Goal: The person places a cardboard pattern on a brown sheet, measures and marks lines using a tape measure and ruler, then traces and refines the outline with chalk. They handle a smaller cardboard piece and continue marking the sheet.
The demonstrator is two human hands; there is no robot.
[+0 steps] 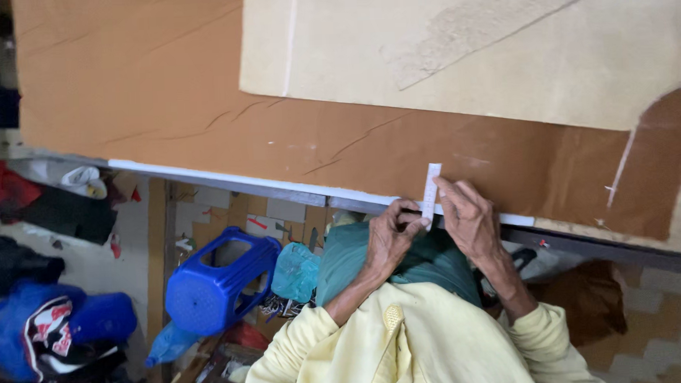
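Note:
A narrow white measuring strip (432, 189) lies across the near edge of a brown board (160, 92) on the table. The strip's lower end is pinched in my left hand (388, 239), just below the table's white edge (225, 179). My right hand (470, 218) rests beside the strip on its right. The fingertips of that hand press against the strip and the board. Both arms wear pale yellow sleeves. A lighter beige sheet (464, 40) covers the board's far right part.
A blue plastic stool (214, 285) lies tipped under the table at the left, with a teal plastic bag (294, 270) beside it. Green cloth (412, 257) lies on my lap. Piles of clothes (48, 327) fill the floor at the left. Tiled floor (668, 330) shows at the right.

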